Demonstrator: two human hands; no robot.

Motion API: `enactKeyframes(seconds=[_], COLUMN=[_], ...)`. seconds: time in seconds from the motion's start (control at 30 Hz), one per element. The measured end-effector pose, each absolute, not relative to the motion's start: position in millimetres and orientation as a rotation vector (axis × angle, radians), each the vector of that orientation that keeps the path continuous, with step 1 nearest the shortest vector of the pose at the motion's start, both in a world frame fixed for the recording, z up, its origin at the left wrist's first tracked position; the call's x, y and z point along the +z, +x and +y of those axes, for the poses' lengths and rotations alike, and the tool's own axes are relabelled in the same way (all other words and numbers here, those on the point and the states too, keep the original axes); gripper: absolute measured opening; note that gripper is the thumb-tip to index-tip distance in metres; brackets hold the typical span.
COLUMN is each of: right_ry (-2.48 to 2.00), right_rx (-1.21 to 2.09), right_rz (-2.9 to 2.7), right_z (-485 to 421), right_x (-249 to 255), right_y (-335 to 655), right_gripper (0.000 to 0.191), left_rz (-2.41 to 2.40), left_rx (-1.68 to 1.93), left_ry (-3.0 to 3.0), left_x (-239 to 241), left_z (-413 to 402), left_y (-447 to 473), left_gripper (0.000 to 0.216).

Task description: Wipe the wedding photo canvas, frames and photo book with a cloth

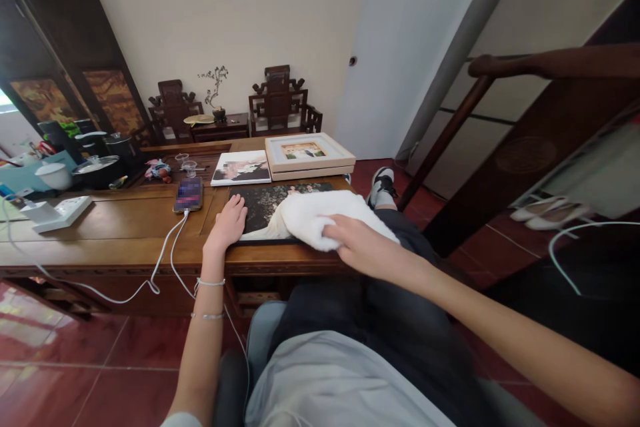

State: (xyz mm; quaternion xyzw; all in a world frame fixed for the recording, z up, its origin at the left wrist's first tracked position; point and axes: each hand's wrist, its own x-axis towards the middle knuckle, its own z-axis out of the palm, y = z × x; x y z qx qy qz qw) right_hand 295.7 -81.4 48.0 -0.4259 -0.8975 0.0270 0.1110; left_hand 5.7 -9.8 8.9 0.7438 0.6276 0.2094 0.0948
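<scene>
A dark photo print (pixel 273 203) lies flat near the front edge of the wooden table (pixel 125 227). My left hand (pixel 227 223) rests flat on its left edge, fingers stretched out. My right hand (pixel 353 243) presses a white cloth (pixel 320 213) against the print's right part, fingers curled into the cloth. The cloth hides much of the print. Behind it lie a smaller photo print (pixel 241 167) and a light framed picture (pixel 309 153) on a stack.
A phone (pixel 189 195) on a white charging cable (pixel 165 260) lies left of the print. A white power strip (pixel 63 212), pots (pixel 97 170) and cups crowd the table's left. Carved chairs (pixel 280 103) stand at the wall; a stair rail (pixel 525 67) rises at right.
</scene>
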Motion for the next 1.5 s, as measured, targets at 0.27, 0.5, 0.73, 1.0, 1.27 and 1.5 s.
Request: enactKeyframes(seconds=[0.27, 0.5, 0.73, 1.0, 1.27, 1.5], right_ry=[-1.105, -1.321, -1.412, -1.343, -1.070, -1.168], right_rx=[0.198, 0.043, 0.012, -0.001, 0.195, 0.107], right_rz=[-2.661, -2.646, -2.579, -2.605, -2.653, -2.693], right_z=[-116.2, -34.4, 46.4, -29.3, -120.7, -83.7], right_x=[44.6, 56.8, 64.6, 51.0, 41.5, 54.4], right_y=[299.3, 271.1, 252.9, 256.9, 273.9, 245.6], right_gripper=[0.044, 0.041, 0.040, 0.041, 0.047, 0.045], left_rz=[1.868, 1.857, 1.842, 1.856, 1.866, 1.847], left_rx=[0.605, 0.607, 0.629, 0.607, 0.612, 0.626], left_ry=[2.201, 2.185, 2.195, 2.193, 2.167, 2.215], left_x=[11.5, 10.0, 9.3, 11.1, 13.0, 9.3], left_z=[-11.5, -10.3, -9.3, -10.7, -14.2, -10.0], left_y=[7.0, 5.8, 3.8, 6.4, 8.2, 5.7], left_gripper=[0.049, 0.049, 0.049, 0.049, 0.048, 0.049])
